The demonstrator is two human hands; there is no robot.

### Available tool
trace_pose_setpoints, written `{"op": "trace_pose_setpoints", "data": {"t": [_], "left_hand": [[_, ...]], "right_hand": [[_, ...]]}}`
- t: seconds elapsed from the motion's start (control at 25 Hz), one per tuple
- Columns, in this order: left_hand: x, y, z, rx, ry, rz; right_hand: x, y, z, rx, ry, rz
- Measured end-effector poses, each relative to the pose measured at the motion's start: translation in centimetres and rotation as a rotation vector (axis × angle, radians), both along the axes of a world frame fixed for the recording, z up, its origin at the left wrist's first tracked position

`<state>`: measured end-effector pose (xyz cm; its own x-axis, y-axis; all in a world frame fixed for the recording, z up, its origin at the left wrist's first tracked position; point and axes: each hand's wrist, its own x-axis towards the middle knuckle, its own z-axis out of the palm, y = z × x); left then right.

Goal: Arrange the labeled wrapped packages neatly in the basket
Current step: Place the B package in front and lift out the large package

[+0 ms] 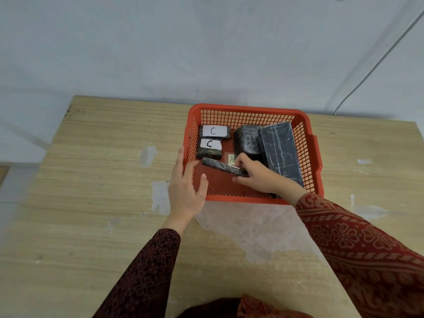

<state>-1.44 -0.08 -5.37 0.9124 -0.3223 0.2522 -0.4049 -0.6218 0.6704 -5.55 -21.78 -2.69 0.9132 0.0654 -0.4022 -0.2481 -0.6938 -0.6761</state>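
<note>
A red mesh basket [247, 109] stands on the wooden table. Two small dark wrapped packages with white "C" labels lie at its back left, one [214, 131] behind the other [210, 146]. A dark block [247, 140] and a long dark package [281, 150] lean at the right. A green "A" label [231, 159] shows on the floor of the basket. My right hand [257, 174] is inside the basket, pinching one end of a flat dark package [220, 166] held tilted. My left hand [184, 189] rests on the basket's front left corner, fingers against the package's left end.
The table [103, 180] has worn pale patches at the middle and right. A grey wall rises behind it, with a thin cable [367, 76] running down at the far right. My patterned red sleeves cover the near table edge.
</note>
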Motion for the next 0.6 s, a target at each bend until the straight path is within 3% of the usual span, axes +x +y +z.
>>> {"op": "trace_pose_setpoints", "data": {"t": [0.36, 0.6], "left_hand": [[-0.1, 0.0, 0.3, -0.009, 0.017, -0.006], [-0.1, 0.0, 0.3, 0.016, 0.001, 0.002]], "right_hand": [[-1.2, 0.0, -0.5, -0.067, -0.087, 0.031], [0.4, 0.4, -1.4, -0.200, 0.072, 0.223]]}}
